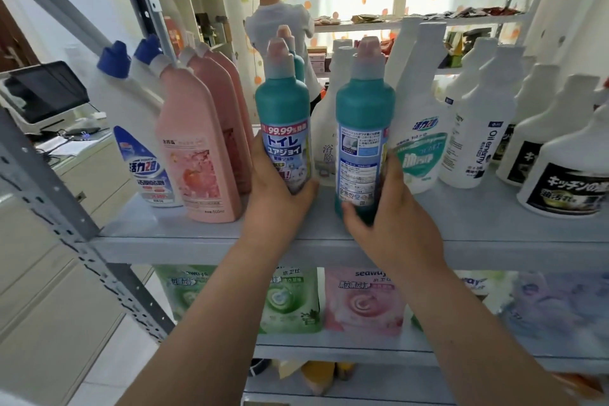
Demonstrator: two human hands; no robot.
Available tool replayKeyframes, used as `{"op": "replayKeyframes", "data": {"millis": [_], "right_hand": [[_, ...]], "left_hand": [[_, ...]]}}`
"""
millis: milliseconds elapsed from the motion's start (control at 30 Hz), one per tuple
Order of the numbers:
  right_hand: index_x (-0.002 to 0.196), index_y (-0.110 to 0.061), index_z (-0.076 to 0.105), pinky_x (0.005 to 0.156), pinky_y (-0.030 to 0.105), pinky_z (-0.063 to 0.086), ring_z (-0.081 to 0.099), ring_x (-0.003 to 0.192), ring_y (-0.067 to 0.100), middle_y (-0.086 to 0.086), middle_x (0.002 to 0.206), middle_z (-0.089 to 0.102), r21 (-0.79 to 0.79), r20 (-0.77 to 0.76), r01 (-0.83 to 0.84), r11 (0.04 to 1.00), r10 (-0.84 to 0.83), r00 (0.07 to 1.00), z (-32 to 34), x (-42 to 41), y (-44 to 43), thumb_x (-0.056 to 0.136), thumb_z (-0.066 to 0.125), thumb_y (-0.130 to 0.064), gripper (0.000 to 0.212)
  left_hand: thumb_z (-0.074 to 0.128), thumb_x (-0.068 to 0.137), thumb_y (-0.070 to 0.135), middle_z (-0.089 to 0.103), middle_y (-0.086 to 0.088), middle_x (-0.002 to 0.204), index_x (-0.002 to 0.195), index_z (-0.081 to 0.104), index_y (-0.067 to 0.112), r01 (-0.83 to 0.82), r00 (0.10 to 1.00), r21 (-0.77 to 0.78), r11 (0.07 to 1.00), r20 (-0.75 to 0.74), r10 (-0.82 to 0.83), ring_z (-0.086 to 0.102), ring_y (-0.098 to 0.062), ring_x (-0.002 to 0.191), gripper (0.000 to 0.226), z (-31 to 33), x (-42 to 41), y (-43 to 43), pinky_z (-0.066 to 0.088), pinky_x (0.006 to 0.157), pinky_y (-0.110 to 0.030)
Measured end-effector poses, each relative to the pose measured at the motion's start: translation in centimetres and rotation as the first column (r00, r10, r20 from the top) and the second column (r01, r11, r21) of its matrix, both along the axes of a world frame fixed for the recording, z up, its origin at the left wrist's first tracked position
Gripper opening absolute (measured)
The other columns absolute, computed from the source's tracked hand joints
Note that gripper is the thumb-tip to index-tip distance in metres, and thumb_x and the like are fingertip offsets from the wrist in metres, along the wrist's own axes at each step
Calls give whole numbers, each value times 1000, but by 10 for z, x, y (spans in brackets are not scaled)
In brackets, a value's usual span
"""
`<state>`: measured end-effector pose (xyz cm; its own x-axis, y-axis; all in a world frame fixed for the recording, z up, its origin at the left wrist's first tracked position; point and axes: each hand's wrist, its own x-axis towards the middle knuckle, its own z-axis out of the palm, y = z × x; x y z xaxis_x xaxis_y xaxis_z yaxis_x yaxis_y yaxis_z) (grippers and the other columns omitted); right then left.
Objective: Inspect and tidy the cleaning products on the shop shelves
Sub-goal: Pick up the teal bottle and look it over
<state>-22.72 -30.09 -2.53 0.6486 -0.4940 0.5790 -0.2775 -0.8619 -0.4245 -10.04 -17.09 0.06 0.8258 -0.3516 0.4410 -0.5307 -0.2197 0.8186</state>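
Tidying partly done, I judge. Left hand (280, 188) grips the front-facing teal bottle (285, 115) just right of the pink bottle (197, 142). Right hand (389, 208) grips the second teal bottle (364, 122) farther right of it, back label outward, probably needs turning. The white bottles (474, 128) beyond are probably still to check.

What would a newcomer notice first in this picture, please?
The left hand grips a tall teal plastic bottle with a pink cap at mid-shelf, front label out; the right hand grips its teal twin, back label out. Pink plastic bottles stand left of them, white plastic bottles right.
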Motion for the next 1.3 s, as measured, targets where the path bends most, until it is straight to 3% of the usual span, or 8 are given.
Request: {"op": "replayKeyframes", "data": {"millis": [133,367,467,633,933,1100,1200,1300], "right_hand": [[156,2,27,85,44,53,68,92,32,17,114,70,-201,-73,88,976,-104,992,-22,-14,10,93,59,-41,83],[145,-15,52,122,34,21,41,144,26,8,149,51,66,-143,-82,994,91,986,-33,-59,59,103,41,-37,48],[141,-30,52,109,20,42,51,131,1,-10,141,57,532,205,-380,757,319,925,-15,-84,112,105,53,-28,36],[126,-34,56,98,34,56,63,122,15,-9,125,67,583,453,-566,583,345,822,-20,-105,195,95,58,-38,31],[128,-56,50,90,45,59,70,112,20,-7,127,68,850,396,-400,342,86,914,-51,-131,278,84,67,-62,48],[136,-16,59,94,50,57,70,108,30,16,127,69,848,530,-530,-21,34,847,-69,-146,302,69,87,-50,80],[131,-27,64,102,51,54,71,110,25,5,120,74,881,394,-426,207,178,902,-71,-149,320,87,66,-37,45],[130,-62,51,100,43,56,69,112,12,-12,130,67,870,309,-348,350,163,937,-67,-147,311,99,49,-28,46]], "left_hand": [[81,83,18,52,9,137,154,15,23,62,996,-21,998,-60,-63,55,-9,120,96,2,-13,15,44,99,-24],[81,82,13,62,10,129,141,29,33,299,890,-174,938,-305,-340,66,-9,112,80,-5,-61,79,56,98,-37],[75,80,11,67,5,131,147,37,29,417,736,-394,819,-382,-559,67,-19,117,79,-11,-84,115,55,97,-41],[50,74,18,74,-9,113,131,56,19,331,520,-644,690,-485,-703,70,-28,100,58,-33,-120,168,61,78,-40],[54,85,20,66,12,123,137,54,44,369,651,-432,823,-511,-561,66,-12,111,58,-86,-188,250,57,84,-31],[46,103,37,69,-10,116,131,60,21,138,480,-532,836,-702,-526,70,-18,101,35,-96,-189,273,59,89,-36],[46,95,55,73,-14,119,130,64,14,54,282,-565,823,-782,-555,68,-32,111,57,-91,-201,272,51,103,-51],[52,98,44,77,-8,107,114,71,19,71,374,-480,875,-800,-469,73,-25,98,35,-89,-211,269,53,100,-52]]}}
